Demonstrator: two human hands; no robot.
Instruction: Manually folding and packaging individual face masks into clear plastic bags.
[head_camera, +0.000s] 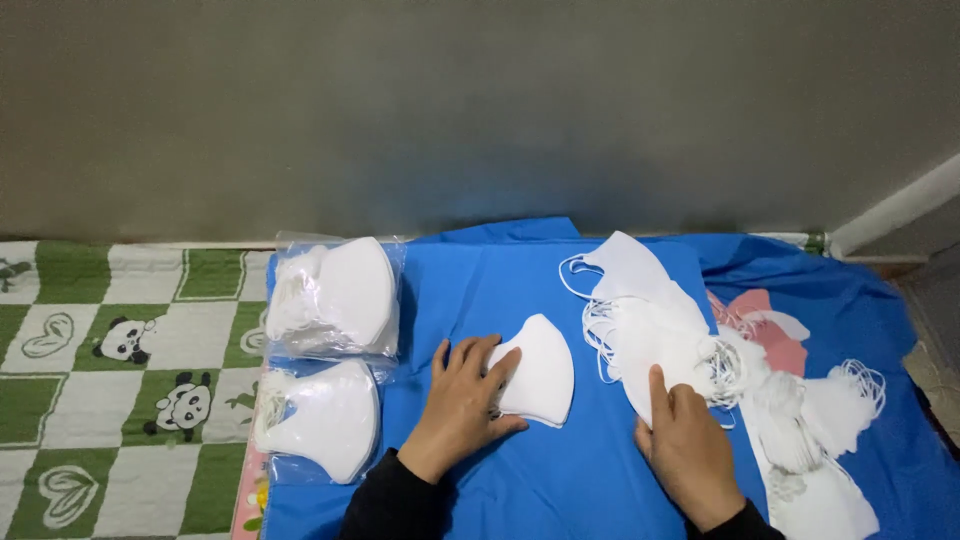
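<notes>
On a blue cloth (600, 470), the left hand (462, 400) presses flat fingers on a small stack of white masks (540, 375), steadying it, while the right hand (688, 440) pinches one from a loose pile (700, 350)

Both arms wear long black sleeves of plain, soft-looking cloth with no print or stripe. The sleeve above the left hand (462, 405) ends at the wrist in a snug, slightly gathered cuff. The sleeve above the right hand (688, 450) ends the same way at the wrist. Both hands are bare: no gloves, rings, or watch show.
</notes>
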